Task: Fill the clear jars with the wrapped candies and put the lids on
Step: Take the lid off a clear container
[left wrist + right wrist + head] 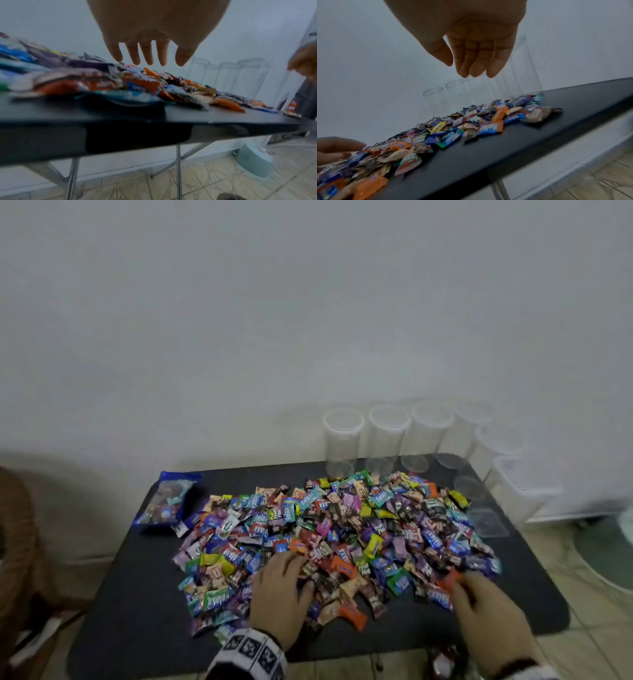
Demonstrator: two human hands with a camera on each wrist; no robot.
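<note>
A wide pile of wrapped candies [342, 529] covers the middle of the black table [144, 594]. Several empty clear jars [342, 436] stand without lids in a row along the table's far right edge, by the wall. My left hand [284, 580] lies palm down on the near side of the pile. In the left wrist view its fingers [145, 56] are straight and spread just over the candies [137, 83]. My right hand [479, 607] is at the pile's near right edge. Its fingers [474, 65] are straight and together, holding nothing, above the candies [471, 127] and in front of the jars [435, 97].
A blue bag of candies [168, 501] lies at the table's far left. A clear square lid [488, 522] rests at the right edge. White containers [524, 491] stand beside the table on the right. A brown wicker piece [17, 542] is at left. The floor is tiled.
</note>
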